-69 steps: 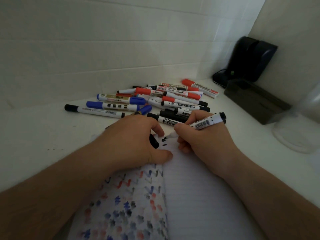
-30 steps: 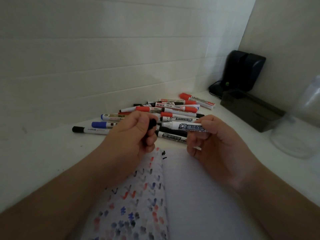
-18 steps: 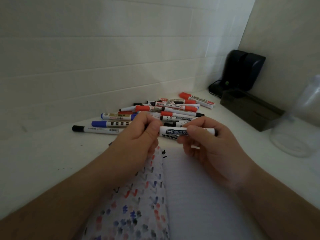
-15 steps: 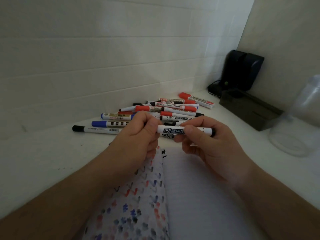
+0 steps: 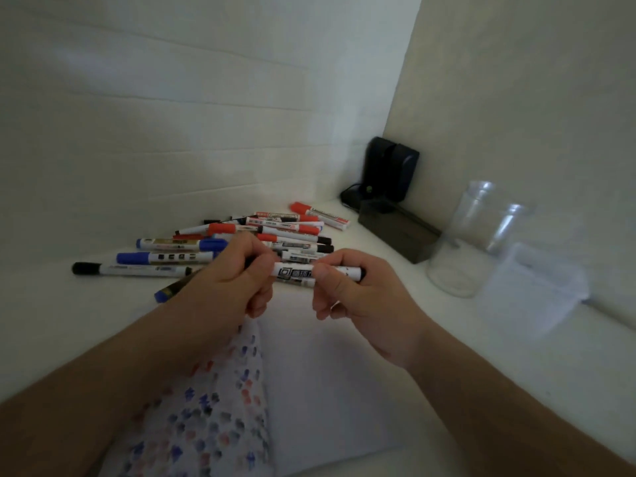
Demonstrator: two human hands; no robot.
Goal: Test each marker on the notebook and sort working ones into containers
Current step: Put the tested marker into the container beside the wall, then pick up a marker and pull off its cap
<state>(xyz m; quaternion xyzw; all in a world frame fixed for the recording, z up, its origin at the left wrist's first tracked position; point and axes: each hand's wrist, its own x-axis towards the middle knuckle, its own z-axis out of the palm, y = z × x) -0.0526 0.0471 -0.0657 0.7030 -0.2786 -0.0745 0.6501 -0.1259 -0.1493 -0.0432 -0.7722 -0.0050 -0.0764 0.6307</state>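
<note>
Gripping cylindrical white marker point(image 5: 296, 271), both hands

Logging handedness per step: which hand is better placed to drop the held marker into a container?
Right, probably. The right hand grips the black marker by its barrel, and the clear containers stand on its side.

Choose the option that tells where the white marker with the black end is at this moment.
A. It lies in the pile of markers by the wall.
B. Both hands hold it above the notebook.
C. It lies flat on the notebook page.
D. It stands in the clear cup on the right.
B: the left hand and the right hand each grip one end of the white marker, level above the top edge of the notebook.
</note>
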